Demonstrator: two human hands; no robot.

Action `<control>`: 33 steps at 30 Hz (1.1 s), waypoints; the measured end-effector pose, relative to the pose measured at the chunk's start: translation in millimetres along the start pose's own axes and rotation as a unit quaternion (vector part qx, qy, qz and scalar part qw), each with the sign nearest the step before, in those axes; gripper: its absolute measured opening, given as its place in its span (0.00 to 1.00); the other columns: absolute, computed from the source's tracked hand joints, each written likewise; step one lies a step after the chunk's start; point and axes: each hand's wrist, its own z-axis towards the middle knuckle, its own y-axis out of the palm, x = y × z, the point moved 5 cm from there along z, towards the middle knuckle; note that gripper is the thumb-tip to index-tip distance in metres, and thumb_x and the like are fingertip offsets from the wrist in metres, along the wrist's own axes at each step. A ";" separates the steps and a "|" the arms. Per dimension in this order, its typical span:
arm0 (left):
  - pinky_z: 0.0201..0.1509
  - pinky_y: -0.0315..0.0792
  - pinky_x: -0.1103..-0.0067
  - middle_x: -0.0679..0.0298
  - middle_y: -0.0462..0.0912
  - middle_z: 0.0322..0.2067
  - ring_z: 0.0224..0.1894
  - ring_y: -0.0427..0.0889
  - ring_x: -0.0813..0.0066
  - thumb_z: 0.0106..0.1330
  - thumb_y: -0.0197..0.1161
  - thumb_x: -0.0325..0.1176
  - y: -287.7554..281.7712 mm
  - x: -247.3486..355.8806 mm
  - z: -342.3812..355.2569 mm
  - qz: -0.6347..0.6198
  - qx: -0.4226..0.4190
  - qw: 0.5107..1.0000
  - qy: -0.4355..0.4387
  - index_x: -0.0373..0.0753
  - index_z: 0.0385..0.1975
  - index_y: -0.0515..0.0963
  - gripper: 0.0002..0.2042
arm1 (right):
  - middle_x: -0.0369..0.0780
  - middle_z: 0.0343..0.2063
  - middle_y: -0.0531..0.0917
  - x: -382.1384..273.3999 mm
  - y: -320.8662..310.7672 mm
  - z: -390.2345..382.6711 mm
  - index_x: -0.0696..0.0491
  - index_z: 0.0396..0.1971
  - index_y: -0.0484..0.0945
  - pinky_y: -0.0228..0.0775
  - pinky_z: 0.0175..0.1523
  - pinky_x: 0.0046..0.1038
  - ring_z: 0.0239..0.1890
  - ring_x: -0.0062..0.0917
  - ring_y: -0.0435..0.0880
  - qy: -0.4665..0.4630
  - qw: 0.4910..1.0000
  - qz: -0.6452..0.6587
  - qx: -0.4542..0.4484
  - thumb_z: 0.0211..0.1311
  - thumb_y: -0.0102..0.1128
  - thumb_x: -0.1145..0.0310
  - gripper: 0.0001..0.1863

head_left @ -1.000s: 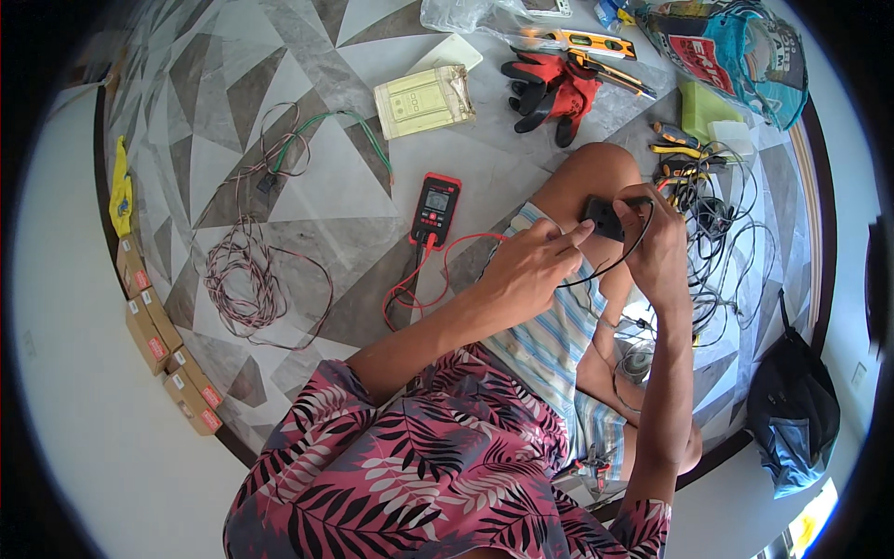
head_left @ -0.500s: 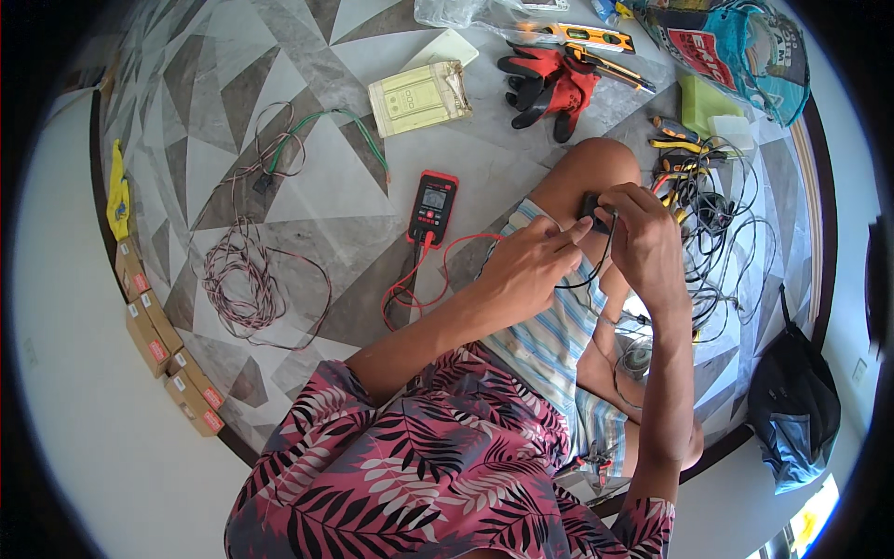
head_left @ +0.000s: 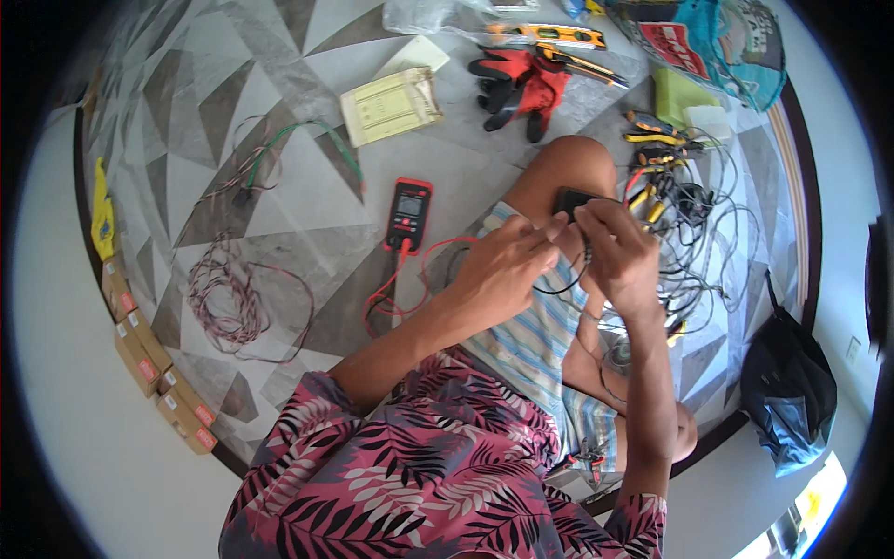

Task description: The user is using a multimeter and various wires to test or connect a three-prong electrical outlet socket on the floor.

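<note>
Above my bent leg, my two hands meet at the fingertips. My right hand (head_left: 619, 256) is closed on a thin black cable (head_left: 562, 290), which loops down below the fingers. Just beyond those fingers shows a small black box-shaped device (head_left: 574, 197), partly covered by the hand. My left hand (head_left: 512, 265) has thumb and forefinger pinched beside the right fingertips. What sits in that pinch is too small to tell. To the left on the floor lies a red and black multimeter (head_left: 408, 214), its red and black leads running toward my left forearm.
A tangle of cables (head_left: 708, 252) and several pliers (head_left: 656, 154) lie at the right. Red and black gloves (head_left: 521, 88), a spirit level (head_left: 559, 35) and a worn box (head_left: 391, 107) are ahead. Coiled wire (head_left: 228, 298) and small cartons (head_left: 140, 349) lie left; a black bag (head_left: 787, 391) sits right.
The whole view has shifted slightly, with floor things appearing further left. More of the black device shows beyond my right fingers. Both hands stay close together.
</note>
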 end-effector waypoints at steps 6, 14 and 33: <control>0.52 0.75 0.66 0.56 0.75 0.67 0.48 0.78 0.55 0.56 0.62 0.18 -0.4 -3.0 1.8 -0.045 -0.028 0.997 -0.054 0.36 0.29 0.73 0.06 | 0.40 0.41 0.85 5.7 12.3 -23.5 0.57 0.44 0.84 0.84 0.41 0.34 0.42 0.36 0.88 -0.014 0.998 -0.026 0.055 0.43 0.66 0.82 0.22; 0.53 0.74 0.65 0.55 0.75 0.66 0.48 0.78 0.55 0.55 0.62 0.18 -0.1 -3.9 2.7 -0.027 -0.035 0.997 -0.058 0.35 0.30 0.74 0.07 | 0.41 0.41 0.85 6.4 12.2 -21.3 0.56 0.43 0.84 0.84 0.39 0.34 0.41 0.37 0.89 -0.007 0.998 -0.018 0.066 0.45 0.68 0.82 0.21; 0.54 0.74 0.66 0.50 0.74 0.66 0.47 0.79 0.54 0.54 0.63 0.19 -1.0 -2.0 3.7 -0.024 -0.014 0.999 -0.023 0.36 0.29 0.71 0.08 | 0.41 0.40 0.86 4.8 13.2 -21.6 0.56 0.43 0.83 0.83 0.39 0.33 0.39 0.36 0.89 0.003 0.997 -0.023 0.071 0.46 0.69 0.83 0.20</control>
